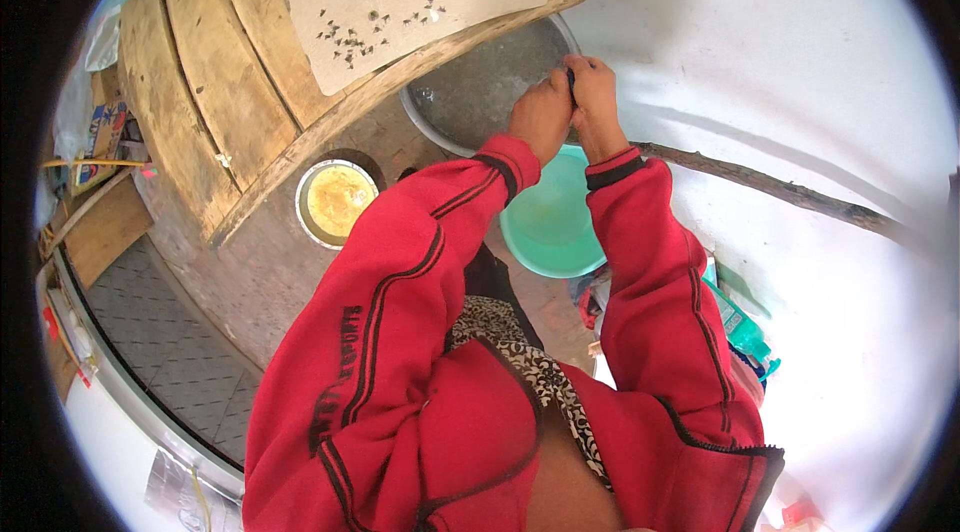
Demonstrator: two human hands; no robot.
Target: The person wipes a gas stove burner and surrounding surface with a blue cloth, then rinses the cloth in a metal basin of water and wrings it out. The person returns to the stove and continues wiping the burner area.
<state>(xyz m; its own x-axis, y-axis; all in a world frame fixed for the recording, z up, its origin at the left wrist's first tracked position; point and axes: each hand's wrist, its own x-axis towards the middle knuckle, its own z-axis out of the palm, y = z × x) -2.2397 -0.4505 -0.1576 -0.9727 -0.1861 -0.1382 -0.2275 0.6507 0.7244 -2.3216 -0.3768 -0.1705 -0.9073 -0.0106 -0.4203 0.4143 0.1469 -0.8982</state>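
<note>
My left hand [541, 112] and my right hand [596, 93] meet over the near right rim of a wide metal basin [472, 82] that holds murky water. Both sets of fingers are closed around a small dark thing [572, 86], possibly cloth; most of it is hidden in the grip. Directly below my wrists stands a turquoise plastic basin [555, 221] with some liquid in it, partly covered by my red sleeves. The metal basin's far side runs under a wooden table.
Flies dot a pale sheet, apparently flypaper [420, 22], on the slatted wooden table [225, 59]. A metal bowl [337, 203] with yellowish contents sits on the floor. Along the white wall lean a wooden stick [787, 194] and a green pump bottle [746, 333].
</note>
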